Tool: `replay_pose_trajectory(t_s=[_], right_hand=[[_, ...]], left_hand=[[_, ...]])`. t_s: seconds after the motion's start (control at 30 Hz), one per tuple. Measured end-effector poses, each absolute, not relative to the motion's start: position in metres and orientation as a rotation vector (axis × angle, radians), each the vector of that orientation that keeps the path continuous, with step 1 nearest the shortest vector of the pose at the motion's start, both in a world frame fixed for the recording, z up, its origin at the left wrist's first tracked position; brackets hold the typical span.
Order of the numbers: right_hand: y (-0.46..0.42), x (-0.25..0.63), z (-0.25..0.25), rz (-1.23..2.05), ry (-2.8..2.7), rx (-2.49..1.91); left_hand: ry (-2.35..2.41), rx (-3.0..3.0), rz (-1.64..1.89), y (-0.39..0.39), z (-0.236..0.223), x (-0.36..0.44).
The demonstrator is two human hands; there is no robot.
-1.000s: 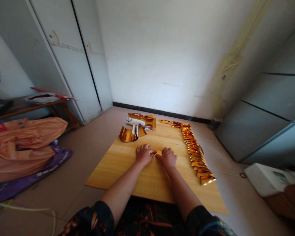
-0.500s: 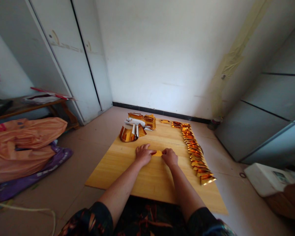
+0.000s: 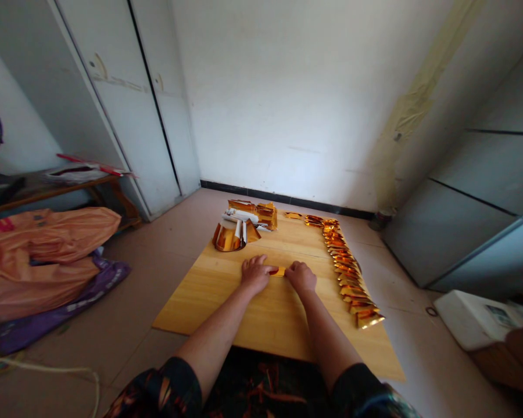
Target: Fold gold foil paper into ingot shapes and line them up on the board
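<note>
Both hands are at a small folded piece of gold foil paper (image 3: pixel 279 271) lying on the wooden board (image 3: pixel 200 290). My left hand (image 3: pixel 255 275) rests on the board, its thumb pressed on the paper's left end and its other fingers stretched forward. My right hand (image 3: pixel 301 276) has its fingers curled in and grips the right end. The right fingertips are partly hidden. A long row of folded gold foil pieces (image 3: pixel 346 270) overlaps along the board's right side. Uncurled gold foil sheets (image 3: pixel 229 237) stand at the back left.
Behind those sheets lie more gold foil and a white roll (image 3: pixel 246 216). A single folded piece (image 3: pixel 293 215) is at the board's far edge. Orange and purple bags (image 3: pixel 56 261) lie on the floor to the left. A white box (image 3: pixel 470 319) stands on the right.
The right hand has shifted slightly left along the gold foil paper, and less of the paper shows between the hands. The left hand keeps its place on it.
</note>
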State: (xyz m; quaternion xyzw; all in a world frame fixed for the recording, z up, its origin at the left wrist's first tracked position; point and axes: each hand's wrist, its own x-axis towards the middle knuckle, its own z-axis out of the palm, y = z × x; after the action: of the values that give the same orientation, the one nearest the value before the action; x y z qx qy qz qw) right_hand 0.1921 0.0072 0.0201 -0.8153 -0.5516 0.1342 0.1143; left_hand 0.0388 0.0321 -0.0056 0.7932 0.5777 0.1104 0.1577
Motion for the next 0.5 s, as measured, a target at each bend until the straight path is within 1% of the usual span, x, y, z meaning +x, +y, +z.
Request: replay_pose_trajectory(t_s=[0.1, 0.5], right_hand=[[0.008, 0.188, 0.02, 0.362, -1.607, -2.404], [0.006, 0.204, 0.011, 0.419, -1.677, -2.317]], left_hand=[[1.651, 2.271, 0.335, 0.032, -0.007, 0.039], [1.659, 2.245, 0.344, 0.03, -0.004, 0.041]])
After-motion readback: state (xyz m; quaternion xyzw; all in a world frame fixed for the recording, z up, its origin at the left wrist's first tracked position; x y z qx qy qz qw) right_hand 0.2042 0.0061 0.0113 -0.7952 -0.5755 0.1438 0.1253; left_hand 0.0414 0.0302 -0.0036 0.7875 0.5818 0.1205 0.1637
